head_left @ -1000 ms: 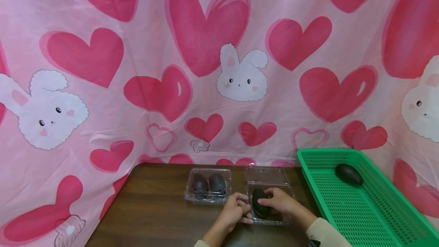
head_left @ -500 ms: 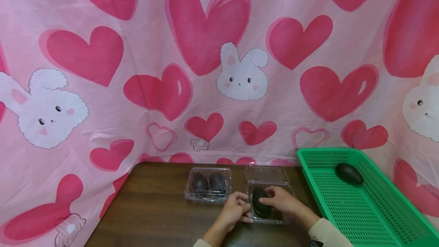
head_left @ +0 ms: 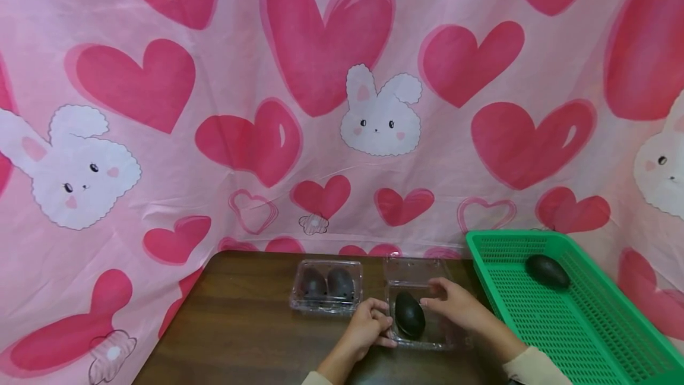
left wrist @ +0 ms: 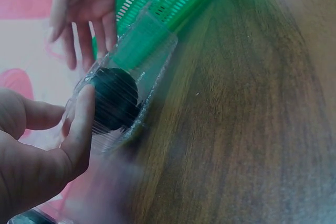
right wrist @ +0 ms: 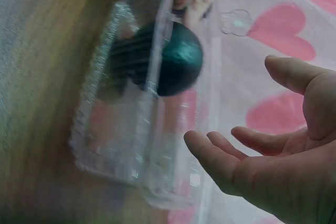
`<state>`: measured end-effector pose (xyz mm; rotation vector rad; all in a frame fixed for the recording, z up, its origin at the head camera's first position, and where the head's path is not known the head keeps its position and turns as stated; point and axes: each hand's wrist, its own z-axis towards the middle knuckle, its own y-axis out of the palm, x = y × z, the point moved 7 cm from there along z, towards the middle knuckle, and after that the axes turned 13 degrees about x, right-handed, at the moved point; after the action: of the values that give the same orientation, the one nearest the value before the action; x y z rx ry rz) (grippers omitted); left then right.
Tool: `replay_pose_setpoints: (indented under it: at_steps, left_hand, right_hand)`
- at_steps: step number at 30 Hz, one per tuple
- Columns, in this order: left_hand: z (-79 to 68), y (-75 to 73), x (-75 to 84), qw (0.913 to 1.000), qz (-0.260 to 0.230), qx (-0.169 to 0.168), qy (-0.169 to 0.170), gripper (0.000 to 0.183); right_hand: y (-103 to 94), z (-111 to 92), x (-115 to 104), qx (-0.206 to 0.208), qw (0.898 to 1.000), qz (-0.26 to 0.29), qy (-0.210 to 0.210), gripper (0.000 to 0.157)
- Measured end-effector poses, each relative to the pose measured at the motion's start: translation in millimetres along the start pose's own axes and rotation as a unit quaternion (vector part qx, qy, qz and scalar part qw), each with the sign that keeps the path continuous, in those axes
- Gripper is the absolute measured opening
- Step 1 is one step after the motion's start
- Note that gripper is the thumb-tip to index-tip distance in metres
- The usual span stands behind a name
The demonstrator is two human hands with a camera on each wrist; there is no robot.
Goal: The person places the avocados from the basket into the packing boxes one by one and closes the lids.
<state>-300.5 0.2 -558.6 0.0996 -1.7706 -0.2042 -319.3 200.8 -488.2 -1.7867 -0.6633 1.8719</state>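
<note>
A dark avocado (head_left: 409, 315) lies in the left half of a clear plastic clamshell box (head_left: 440, 346), whose lid (head_left: 417, 271) is folded back behind it. My left hand (head_left: 367, 327) holds the box's left side, with thumb and finger (left wrist: 85, 116) at the wall in the left wrist view. My right hand (head_left: 456, 303) is over the box's right side, fingers spread and holding nothing. In the right wrist view the right fingers (right wrist: 215, 156) are apart from the avocado (right wrist: 181, 59).
A second clamshell box (head_left: 327, 308), closed, holds two dark avocados (head_left: 340, 283) on the wooden table (head_left: 240, 325). To the right a green plastic basket (head_left: 556, 325) has one avocado (head_left: 547, 271) in it. A pink heart-print cloth (head_left: 320, 153) hangs behind.
My right hand has let go of the avocado and moved off to the right, its fingers opening. The avocado stays in the box. My left hand has kept its place at the box.
</note>
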Motion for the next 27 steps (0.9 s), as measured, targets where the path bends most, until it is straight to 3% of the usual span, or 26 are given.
replay_pose_setpoints:
  at_steps: [11, 18, 27]
  left_hand:
    - [0.8, 0.6, -2.6, 1.0, 0.001, 0.003, 0.0, 0.03]
    - [0.7, 0.5, -2.3, 1.0, 0.001, 0.004, 0.001, 0.03]
    - [0.9, 0.5, -3.1, 1.0, 0.0, 0.003, 0.002, 0.031]
  right_hand:
    - [-36.6, -6.8, -11.3, 0.013, 1.0, 0.017, 0.007, 0.073]
    - [-53.2, -8.5, -18.9, 0.018, 0.999, 0.038, -0.022, 0.071]
    - [-81.5, -8.2, -25.0, 0.024, 0.999, 0.007, -0.036, 0.074]
